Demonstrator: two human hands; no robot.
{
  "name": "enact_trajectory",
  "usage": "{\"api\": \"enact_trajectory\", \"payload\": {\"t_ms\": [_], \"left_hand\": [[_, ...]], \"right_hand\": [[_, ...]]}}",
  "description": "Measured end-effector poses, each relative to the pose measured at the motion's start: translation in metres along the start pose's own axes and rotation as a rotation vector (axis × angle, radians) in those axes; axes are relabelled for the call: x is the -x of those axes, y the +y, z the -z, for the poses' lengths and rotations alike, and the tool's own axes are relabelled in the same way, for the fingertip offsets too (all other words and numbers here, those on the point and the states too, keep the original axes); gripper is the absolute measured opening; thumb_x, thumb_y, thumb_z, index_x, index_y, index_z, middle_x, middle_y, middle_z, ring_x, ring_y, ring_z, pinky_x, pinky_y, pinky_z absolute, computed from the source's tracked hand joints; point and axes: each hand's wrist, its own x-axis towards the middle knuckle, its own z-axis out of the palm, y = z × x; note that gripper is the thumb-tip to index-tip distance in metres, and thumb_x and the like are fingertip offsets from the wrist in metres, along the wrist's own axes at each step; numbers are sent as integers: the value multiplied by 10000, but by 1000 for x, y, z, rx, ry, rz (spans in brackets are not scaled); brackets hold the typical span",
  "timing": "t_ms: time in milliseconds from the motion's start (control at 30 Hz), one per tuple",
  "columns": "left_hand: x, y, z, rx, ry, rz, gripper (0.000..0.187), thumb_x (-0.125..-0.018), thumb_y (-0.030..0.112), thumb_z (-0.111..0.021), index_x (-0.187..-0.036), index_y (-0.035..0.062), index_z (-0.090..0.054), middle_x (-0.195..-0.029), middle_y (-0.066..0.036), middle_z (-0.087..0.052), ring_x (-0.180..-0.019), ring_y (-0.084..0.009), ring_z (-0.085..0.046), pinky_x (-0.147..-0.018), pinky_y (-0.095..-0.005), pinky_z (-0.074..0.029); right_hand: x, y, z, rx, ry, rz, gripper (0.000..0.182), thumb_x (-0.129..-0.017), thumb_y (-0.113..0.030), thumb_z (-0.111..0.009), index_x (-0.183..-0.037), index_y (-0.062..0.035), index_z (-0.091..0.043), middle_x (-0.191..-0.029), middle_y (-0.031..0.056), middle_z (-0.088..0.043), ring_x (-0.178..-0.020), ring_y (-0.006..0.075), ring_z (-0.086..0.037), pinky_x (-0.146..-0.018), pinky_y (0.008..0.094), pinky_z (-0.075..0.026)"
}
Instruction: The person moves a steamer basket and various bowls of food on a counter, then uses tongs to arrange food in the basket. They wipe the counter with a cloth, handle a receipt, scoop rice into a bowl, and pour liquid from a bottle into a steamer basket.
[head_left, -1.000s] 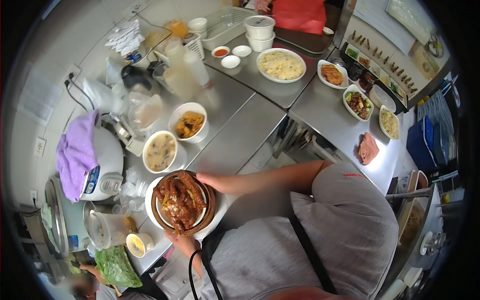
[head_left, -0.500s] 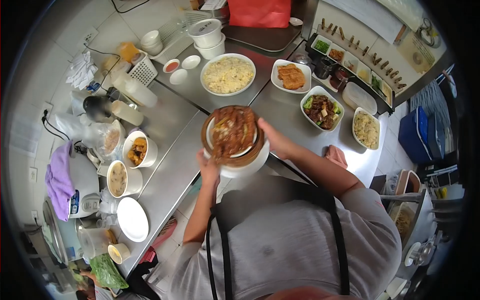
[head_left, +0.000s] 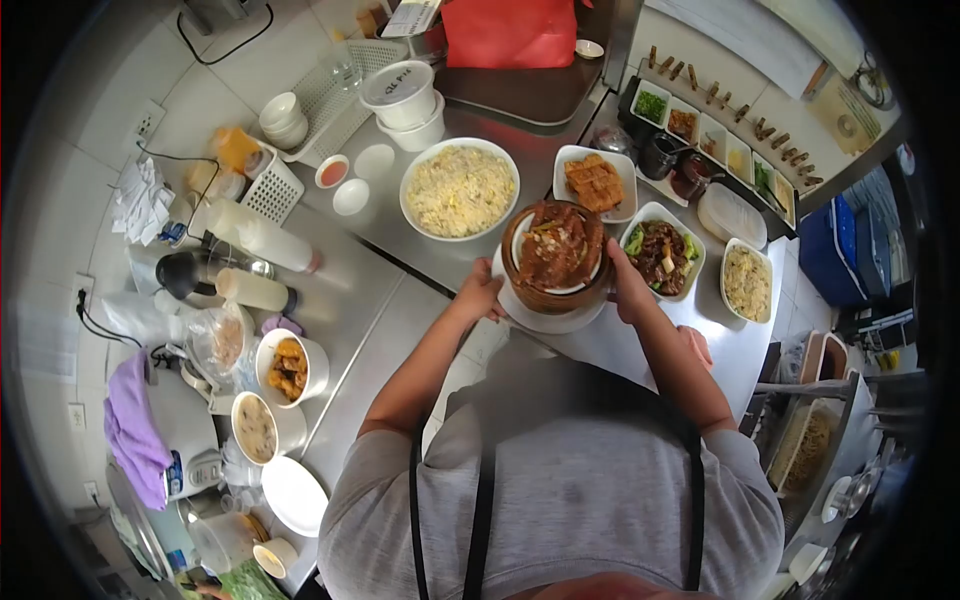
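Between my two hands is a round brown steamer (head_left: 545, 298) filled with glazed reddish-brown meat (head_left: 556, 245), with a white plate (head_left: 520, 311) beneath it. My left hand (head_left: 479, 290) grips the left edge of the plate. On the opposite side, my right hand (head_left: 627, 283) is wrapped against the steamer. Behind it are a round bowl of fried rice (head_left: 460, 188) and a square bowl of browned cutlet (head_left: 596, 183). The bowl of meat and broccoli (head_left: 662, 253) is just right of the steamer, close to my right hand.
Farther right is another rice bowl (head_left: 747, 283). Lidded tubs (head_left: 400, 95) and small sauce dishes (head_left: 332, 171) stand behind. Squeeze bottles (head_left: 265, 238), two food tubs (head_left: 290, 370) and a white lid (head_left: 295, 497) line the left. A condiment rack (head_left: 712, 140) stands back right.
The steamer and plate have moved right in both hands, from the counter's middle toward the bowl of meat and broccoli. The camera view has also shifted slightly.
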Motion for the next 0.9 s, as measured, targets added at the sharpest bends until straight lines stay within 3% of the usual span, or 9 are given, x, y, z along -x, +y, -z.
{"api": "enact_trajectory", "payload": {"t_ms": [100,233,367,467,500,533,567,667,900], "left_hand": [[-8,13,20,-104,-164,42,371,-845,172,-401,-1160,61,-240,-762,-104,-573,-482,-164,-570,-392,-250,-428],[-4,59,64,-432,-372,170,438,-823,312,-431,-1162,49,-346,-744,-85,-580,-483,-167,-564,-392,-250,-415],[-16,93,132,-135,-59,2,315,-808,327,-447,-984,67,-470,-603,-34,-542,-414,-94,-509,-320,-193,-357],[-73,106,177,295,293,-139,295,-842,286,-404,-1023,54,-419,-664,-37,-540,-510,-99,-519,-412,-203,-399],[-93,111,190,321,346,-139,293,-843,266,-402,-1033,42,-394,-717,-61,-540,-534,-126,-532,-427,-227,-416],[-112,114,198,350,401,-144,300,-831,261,-421,-1030,38,-391,-729,-78,-534,-549,-151,-539,-440,-246,-430],[-131,115,205,378,452,-148,309,-820,257,-441,-1026,34,-389,-741,-95,-529,-564,-177,-546,-452,-265,-445],[-181,113,226,387,387,-75,318,-788,226,-467,-1018,21,-391,-728,-117,-519,-576,-226,-553,-481,-309,-470],[-197,120,224,373,315,-37,259,-763,158,-431,-971,5,-413,-747,-137,-539,-618,-242,-573,-514,-322,-479]], "right_hand": [[1,-10,-3,-20,32,-17,716,-756,-624,-320,-1303,-174,-216,-1333,68,-247,-1222,282,-201,-940,524,-155],[-1,-3,-2,-114,52,5,710,-757,-613,-335,-1305,-178,-221,-1352,59,-209,-1243,271,-151,-951,511,-139],[18,-2,-9,-85,142,18,667,-787,-587,-288,-1310,-182,-205,-1359,37,-195,-1253,268,-129,-949,511,-135],[30,2,-5,8,155,61,674,-800,-574,-276,-1308,-136,-206,-1354,50,-205,-1197,298,-248,-914,468,-241],[33,5,-1,27,161,71,676,-802,-570,-274,-1306,-124,-209,-1352,52,-210,-1182,303,-275,-904,456,-264],[37,8,0,71,208,82,663,-810,-556,-274,-1285,-94,-254,-1300,88,-296,-1069,276,-405,-836,394,-346],[41,12,3,71,210,66,653,-812,-553,-277,-1275,-92,-273,-1270,97,-326,-1036,263,-428,-817,381,-356],[52,29,14,47,255,36,607,-820,-530,-302,-1218,-75,-351,-1115,115,-445,-866,197,-506,-727,313,-393],[69,47,19,62,169,-42,579,-833,-503,-323,-1193,-52,-372,-1001,109,-497,-826,181,-511,-701,283,-402]]}}
